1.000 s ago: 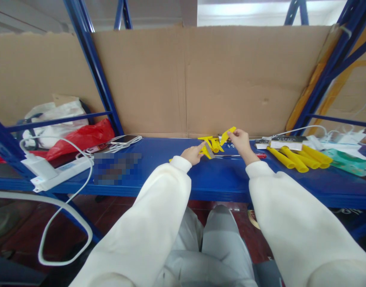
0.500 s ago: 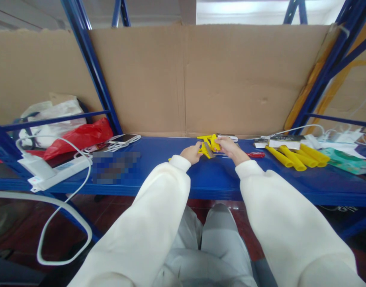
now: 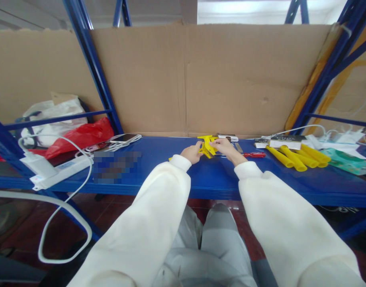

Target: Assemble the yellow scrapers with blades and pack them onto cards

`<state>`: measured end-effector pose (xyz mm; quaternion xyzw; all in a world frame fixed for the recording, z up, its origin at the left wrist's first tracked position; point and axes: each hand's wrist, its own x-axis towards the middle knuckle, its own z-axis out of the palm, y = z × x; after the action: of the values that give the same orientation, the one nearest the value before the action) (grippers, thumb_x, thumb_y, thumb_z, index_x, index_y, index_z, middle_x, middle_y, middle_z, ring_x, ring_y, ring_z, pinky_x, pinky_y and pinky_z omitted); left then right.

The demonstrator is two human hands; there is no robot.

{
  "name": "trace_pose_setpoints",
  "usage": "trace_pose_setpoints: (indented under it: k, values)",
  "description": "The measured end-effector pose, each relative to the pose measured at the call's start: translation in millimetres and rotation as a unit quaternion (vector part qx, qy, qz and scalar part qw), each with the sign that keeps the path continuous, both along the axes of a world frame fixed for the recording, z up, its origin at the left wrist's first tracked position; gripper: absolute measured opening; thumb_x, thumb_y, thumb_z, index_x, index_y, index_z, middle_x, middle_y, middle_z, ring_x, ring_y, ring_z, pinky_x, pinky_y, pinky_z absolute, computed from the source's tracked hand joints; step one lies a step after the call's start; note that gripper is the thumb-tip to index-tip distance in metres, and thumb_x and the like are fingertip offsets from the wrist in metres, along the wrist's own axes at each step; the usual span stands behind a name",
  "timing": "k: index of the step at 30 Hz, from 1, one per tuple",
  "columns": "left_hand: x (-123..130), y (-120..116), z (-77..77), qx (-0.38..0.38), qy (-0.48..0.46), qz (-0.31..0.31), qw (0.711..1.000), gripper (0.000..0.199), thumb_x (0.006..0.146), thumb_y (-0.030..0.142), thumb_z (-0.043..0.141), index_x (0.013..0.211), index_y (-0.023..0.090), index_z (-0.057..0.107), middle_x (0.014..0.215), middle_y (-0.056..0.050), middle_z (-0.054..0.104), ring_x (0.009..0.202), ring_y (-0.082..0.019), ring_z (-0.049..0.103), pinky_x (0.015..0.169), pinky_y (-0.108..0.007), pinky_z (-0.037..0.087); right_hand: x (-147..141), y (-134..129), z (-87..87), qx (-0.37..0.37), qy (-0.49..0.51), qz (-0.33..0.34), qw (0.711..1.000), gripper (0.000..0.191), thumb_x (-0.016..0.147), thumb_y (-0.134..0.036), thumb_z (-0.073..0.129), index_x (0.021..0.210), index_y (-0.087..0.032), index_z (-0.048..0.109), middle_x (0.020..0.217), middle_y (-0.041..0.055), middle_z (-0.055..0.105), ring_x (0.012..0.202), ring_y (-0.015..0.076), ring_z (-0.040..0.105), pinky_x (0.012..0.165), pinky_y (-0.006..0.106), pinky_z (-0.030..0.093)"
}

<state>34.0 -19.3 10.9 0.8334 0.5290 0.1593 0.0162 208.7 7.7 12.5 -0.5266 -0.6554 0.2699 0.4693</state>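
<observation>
Over the blue shelf (image 3: 159, 159), a yellow plastic part (image 3: 205, 149) with angled arms is between my hands. My left hand (image 3: 192, 153) grips its left side, fingers closed. On the other side, the fingers of my right hand (image 3: 226, 147) are pinched together against the part; the exact contact is hidden. A screwdriver with a red handle (image 3: 255, 154) lies just right of my right hand, its shaft partly behind that hand. Close behind the same hand is a small greyish strip (image 3: 239, 147).
Several yellow tubes (image 3: 293, 158) lie to the right, beside a green packet (image 3: 347, 160) and white cables. At the left are a white power strip (image 3: 61, 171), a phone (image 3: 124, 138) and a red bag (image 3: 84, 137). A cardboard sheet (image 3: 230, 79) stands behind.
My right hand has shifted slightly left and lower on the yellow part, which has turned a little. The greyish strip beside my right hand now shows. My left hand has barely moved.
</observation>
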Motion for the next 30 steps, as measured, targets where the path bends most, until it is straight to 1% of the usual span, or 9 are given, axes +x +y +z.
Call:
trace_pose_setpoints:
  k: [3,8,12,17,21,23,30]
  values:
    - [0.0,-0.7,0.4,-0.002,-0.001,0.001,1.0,0.052,0.095,0.023,0.055,0.142,0.017,0.037,0.126,-0.016,0.069,0.119,-0.027,0.066,0.097,-0.037,0.051,-3.0,0.6,-3.1,0.025,-0.013,0.022,0.999,0.03,0.069,-0.041,0.073,0.056,-0.016,0.063,0.057,-0.0008,0.058,0.059,0.0128,0.049,0.06,0.026,0.04]
    - [-0.2,-0.3,0.3,-0.001,0.005,0.003,1.0,0.053,0.095,0.023,0.055,0.144,0.017,0.036,0.126,-0.016,0.069,0.119,-0.027,0.066,0.097,-0.037,0.05,-4.2,2.2,-6.0,0.027,-0.026,0.007,0.999,0.023,0.07,-0.034,0.068,0.056,-0.017,0.062,0.057,-0.0015,0.057,0.06,0.0136,0.051,0.063,0.028,0.042]
    - [-0.7,0.5,-0.4,0.003,0.007,0.001,1.0,0.054,0.094,0.024,0.055,0.144,0.017,0.035,0.127,-0.015,0.069,0.119,-0.026,0.066,0.098,-0.036,0.05,-4.9,1.9,-6.5,0.035,-0.025,0.002,0.999,0.023,0.07,-0.035,0.067,0.056,-0.017,0.062,0.057,-0.001,0.058,0.063,0.015,0.053,0.065,0.028,0.043]
    - [-0.8,2.6,-1.9,0.007,0.005,0.001,1.0,0.056,0.094,0.024,0.056,0.145,0.018,0.034,0.126,-0.015,0.069,0.119,-0.026,0.065,0.097,-0.036,0.051,-8.1,-0.7,-5.2,0.036,-0.046,-0.008,0.998,0.031,0.069,-0.043,0.071,0.054,-0.018,0.061,0.058,0.0008,0.06,0.066,0.0175,0.057,0.067,0.03,0.045]
    - [-0.9,3.4,-2.1,0.004,0.004,-0.001,1.0,0.056,0.094,0.025,0.056,0.145,0.019,0.034,0.126,-0.015,0.069,0.119,-0.026,0.065,0.097,-0.036,0.051,-9.9,-0.3,-6.1,0.036,-0.056,-0.013,0.998,0.037,0.068,-0.05,0.072,0.053,-0.019,0.059,0.055,0.0011,0.058,0.064,0.0181,0.057,0.064,0.03,0.044]
    - [-0.9,2.9,-1.8,0.004,0.004,-0.003,1.0,0.057,0.094,0.025,0.056,0.146,0.019,0.034,0.127,-0.015,0.069,0.119,-0.026,0.065,0.098,-0.037,0.05,-10.0,1.2,-7.7,0.036,-0.056,-0.011,0.998,0.038,0.068,-0.051,0.072,0.054,-0.019,0.059,0.056,0.0011,0.059,0.063,0.0179,0.056,0.064,0.03,0.044]
    - [-0.8,0.0,-0.3,0.015,0.002,-0.005,1.0,0.056,0.094,0.022,0.056,0.146,0.019,0.035,0.126,-0.016,0.069,0.118,-0.027,0.066,0.098,-0.038,0.051,-7.8,8.5,-14.8,0.045,-0.063,-0.019,0.997,0.029,0.071,-0.039,0.071,0.057,-0.02,0.054,0.063,0.0002,0.06,0.069,0.0179,0.059,0.068,0.029,0.046]
